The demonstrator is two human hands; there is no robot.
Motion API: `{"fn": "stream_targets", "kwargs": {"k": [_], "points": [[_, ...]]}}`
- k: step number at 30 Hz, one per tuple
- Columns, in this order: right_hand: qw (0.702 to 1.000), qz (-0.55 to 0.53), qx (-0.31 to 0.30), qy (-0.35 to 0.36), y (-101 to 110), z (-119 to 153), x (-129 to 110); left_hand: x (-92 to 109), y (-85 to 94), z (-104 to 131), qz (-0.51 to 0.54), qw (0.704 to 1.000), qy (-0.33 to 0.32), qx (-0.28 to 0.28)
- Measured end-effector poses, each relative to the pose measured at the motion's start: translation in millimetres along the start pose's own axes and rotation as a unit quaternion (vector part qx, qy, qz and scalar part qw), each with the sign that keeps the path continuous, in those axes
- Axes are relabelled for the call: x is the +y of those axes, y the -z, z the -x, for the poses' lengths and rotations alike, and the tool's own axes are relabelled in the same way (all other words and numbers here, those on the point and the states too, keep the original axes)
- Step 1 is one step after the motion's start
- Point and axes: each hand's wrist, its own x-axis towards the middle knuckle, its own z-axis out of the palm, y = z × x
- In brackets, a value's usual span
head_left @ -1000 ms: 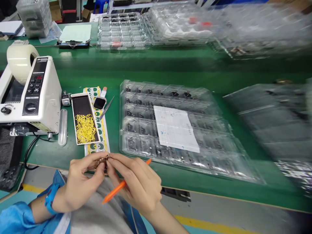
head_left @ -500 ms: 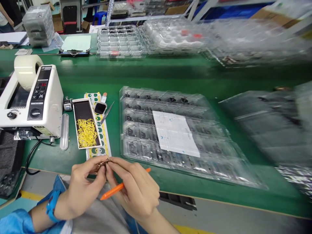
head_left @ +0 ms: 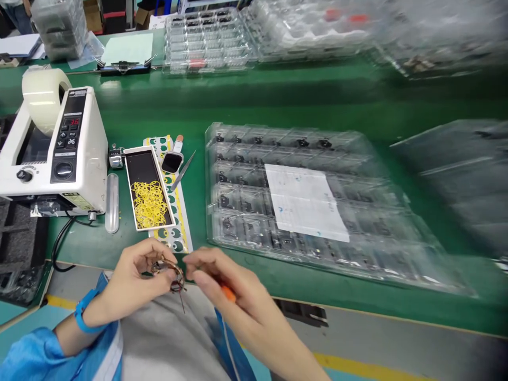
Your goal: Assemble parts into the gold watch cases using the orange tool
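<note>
My left hand [head_left: 137, 278] is closed on a small coppery, ring-shaped part [head_left: 179, 275] with thin dark wires, one of which hangs down from it. Just to the right, my right hand [head_left: 246, 301] has its fingers curled, the fingertips close to the ring but a small gap away. An orange pen-shaped tool [head_left: 228, 293] is tucked in that hand, mostly hidden by the fingers. Beyond the left hand lies a white-rimmed tray [head_left: 138, 165] with many yellow rubber rings [head_left: 148, 205].
A white tape dispenser [head_left: 85, 153] stands at left. Tweezers [head_left: 183, 170] and a smartwatch-like device [head_left: 172, 162] lie beside the tray on a strip with cut-outs. At right, clear plastic trays [head_left: 234, 203] of small black parts carry a paper sheet [head_left: 305, 203]. More clear trays [head_left: 210, 39] line the back.
My right hand has drawn back a little from the part and turned, hiding most of the orange tool. The ring part now shows more in my left hand. The view has shifted.
</note>
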Motion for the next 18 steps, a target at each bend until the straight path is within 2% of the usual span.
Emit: {"fn": "stream_targets", "kwargs": {"k": [2, 5, 11, 15, 18], "points": [[0.999, -0.018, -0.029, 0.008, -7, 0, 1, 2, 3.1, 2, 0.006, 1.000, -0.001, -0.018], [0.998, -0.036, -0.031, 0.029, -15, 3, 2, 4, 6.1, 4, 0.021, 0.999, 0.023, -0.044], [0.998, -0.001, -0.031, 0.056, -25, 3, 1, 4, 6.2, 4, -0.012, 1.000, 0.014, -0.017], [0.999, 0.008, -0.019, 0.035, -31, 4, -2, 3, 6.6, 4, 0.001, 0.999, 0.030, -0.020], [0.999, -0.001, -0.048, 0.003, -30, 6, -4, 2, 9.5, 4, 0.002, 0.999, 0.031, -0.022]]}}
